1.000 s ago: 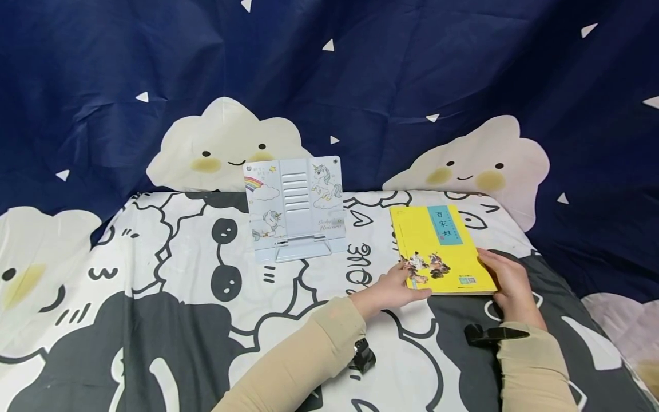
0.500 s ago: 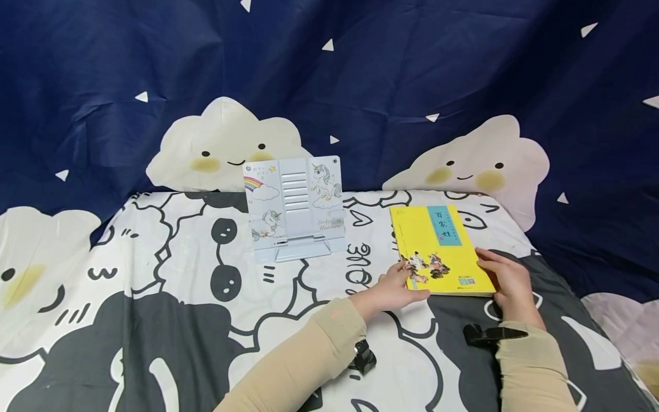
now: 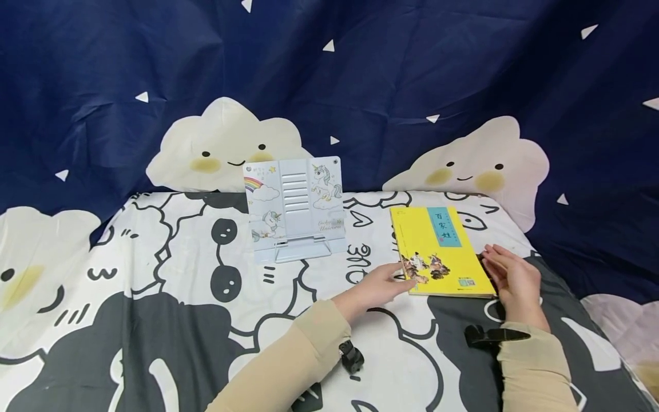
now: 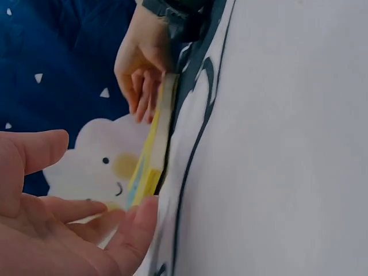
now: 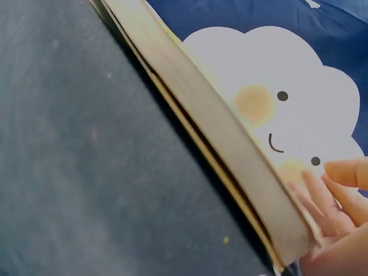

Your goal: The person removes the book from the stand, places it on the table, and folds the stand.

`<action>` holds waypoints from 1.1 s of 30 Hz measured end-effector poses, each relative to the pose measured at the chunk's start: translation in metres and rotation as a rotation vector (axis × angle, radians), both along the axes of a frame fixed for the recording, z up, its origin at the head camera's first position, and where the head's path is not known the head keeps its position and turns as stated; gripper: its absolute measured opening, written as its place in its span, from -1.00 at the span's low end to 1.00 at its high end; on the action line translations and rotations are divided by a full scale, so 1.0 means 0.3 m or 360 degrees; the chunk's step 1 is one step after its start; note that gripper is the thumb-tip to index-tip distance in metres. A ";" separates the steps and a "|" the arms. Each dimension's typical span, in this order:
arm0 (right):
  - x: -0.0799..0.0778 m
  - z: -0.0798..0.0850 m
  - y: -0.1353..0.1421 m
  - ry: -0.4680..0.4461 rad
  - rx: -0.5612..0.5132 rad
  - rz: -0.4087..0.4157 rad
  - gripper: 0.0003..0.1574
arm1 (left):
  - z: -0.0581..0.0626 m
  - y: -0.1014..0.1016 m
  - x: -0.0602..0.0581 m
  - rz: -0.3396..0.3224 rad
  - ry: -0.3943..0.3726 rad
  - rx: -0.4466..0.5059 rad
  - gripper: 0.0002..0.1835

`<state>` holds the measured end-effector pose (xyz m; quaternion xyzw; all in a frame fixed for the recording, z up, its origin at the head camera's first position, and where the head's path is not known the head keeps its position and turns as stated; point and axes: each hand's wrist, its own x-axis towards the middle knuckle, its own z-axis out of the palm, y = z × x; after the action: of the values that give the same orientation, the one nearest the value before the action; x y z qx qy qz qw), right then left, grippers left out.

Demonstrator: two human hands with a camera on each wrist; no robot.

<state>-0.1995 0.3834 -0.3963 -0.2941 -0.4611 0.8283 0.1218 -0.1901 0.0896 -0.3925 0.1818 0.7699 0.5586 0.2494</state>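
Note:
A yellow book (image 3: pixel 443 234) with a blue title strip and printed figures lies flat on the patterned cloth, right of centre in the head view. At its lower left edge is my left hand (image 3: pixel 373 289), fingers loosely extended and thumb apart; in the left wrist view this hand (image 4: pixel 69 230) curls around nothing. Beside the book's right edge my right hand (image 3: pixel 517 283) has its fingers loosely bent, fingertips close to the cover. The right wrist view shows the book's thick page edge (image 5: pixel 241 155) slanting past the right hand (image 5: pixel 339 230).
A pale blue bookstand (image 3: pixel 296 209) with unicorn pictures and a wire ledge stands upright to the left of the book. Behind it hangs a dark blue curtain (image 3: pixel 360 86) with clouds and white triangles. Black-and-white cloth (image 3: pixel 180 343) covers the surface.
My left hand has drawn a little left, away from the book's corner. My right hand's fingers have eased off the right edge. The book and bookstand stay in place.

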 end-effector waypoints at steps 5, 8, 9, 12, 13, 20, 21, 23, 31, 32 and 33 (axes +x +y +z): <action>0.001 0.031 -0.013 0.0143 -0.0081 -0.0189 -0.65 | 0.034 -0.058 0.005 0.0101 0.0114 -0.0019 -0.46; 0.002 0.048 -0.022 0.0217 -0.0112 -0.0260 -0.63 | 0.055 -0.089 0.009 0.0132 0.0225 0.0006 -0.49; 0.002 0.054 -0.026 0.0238 -0.0120 -0.0277 -0.63 | 0.063 -0.100 0.011 0.0139 0.0259 0.0021 -0.50; 0.003 0.073 -0.043 0.0299 -0.0138 -0.0306 -0.61 | 0.088 -0.132 0.017 0.0183 0.0295 0.0067 -0.53; 0.002 0.079 -0.051 0.0313 -0.0139 -0.0318 -0.60 | 0.094 -0.145 0.019 0.0199 0.0311 0.0080 -0.54; 0.002 0.121 -0.116 0.0427 -0.0181 -0.0283 -0.60 | 0.126 -0.252 0.011 0.0430 0.0424 0.0231 -0.58; 0.003 0.126 -0.127 0.0444 -0.0181 -0.0271 -0.62 | 0.128 -0.268 0.006 0.0475 0.0438 0.0275 -0.59; 0.005 0.135 -0.152 0.0486 -0.0177 -0.0253 -0.65 | 0.134 -0.298 -0.003 0.0556 0.0468 0.0352 -0.60; 0.019 0.162 -0.248 0.0693 -0.0141 -0.0136 -0.70 | 0.158 -0.409 -0.013 0.0745 0.0396 0.0478 -0.55; 0.022 0.165 -0.258 0.0727 -0.0144 -0.0111 -0.70 | 0.161 -0.421 -0.013 0.0759 0.0382 0.0492 -0.55; 0.024 0.168 -0.269 0.0757 -0.0137 -0.0086 -0.70 | 0.162 -0.432 -0.015 0.0771 0.0369 0.0509 -0.54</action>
<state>-0.1922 0.3027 -0.3460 -0.1081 -0.3757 0.8895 0.2364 -0.1945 -0.0399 -0.3438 0.0926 0.7164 0.6914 -0.0121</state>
